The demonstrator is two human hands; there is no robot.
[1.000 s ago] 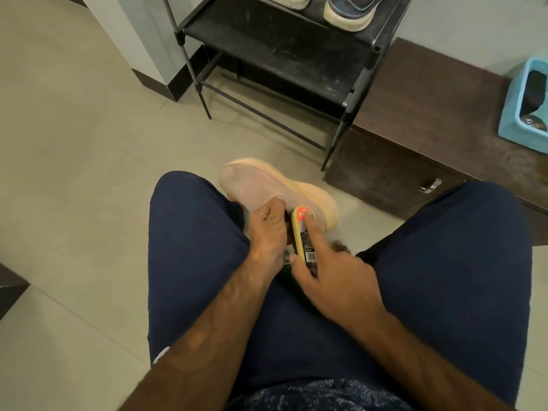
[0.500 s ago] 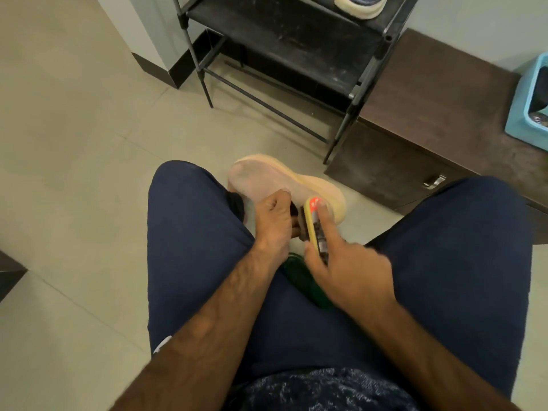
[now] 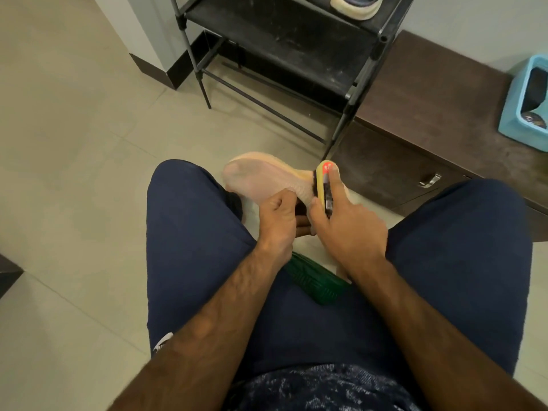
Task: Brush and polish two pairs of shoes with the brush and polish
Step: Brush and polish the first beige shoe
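A pale pink shoe with a peach sole (image 3: 261, 179) is held between my knees, its toe pointing left. My left hand (image 3: 277, 216) grips it at the near end. My right hand (image 3: 345, 225) holds a yellow-backed brush (image 3: 321, 180) with a red and black label, its dark bristles pressed against the shoe's right side. Part of the shoe is hidden behind both hands.
A green ribbed object (image 3: 315, 281) lies on the floor between my thighs. A black metal shoe rack (image 3: 284, 40) stands ahead with a blue and cream shoe (image 3: 357, 5) on it. A brown low cabinet (image 3: 430, 114) is at right, bearing a light blue tray (image 3: 517, 99).
My right hand has carried the brush forward and to the right along the shoe. The left hand's grip on the shoe has stayed the same.
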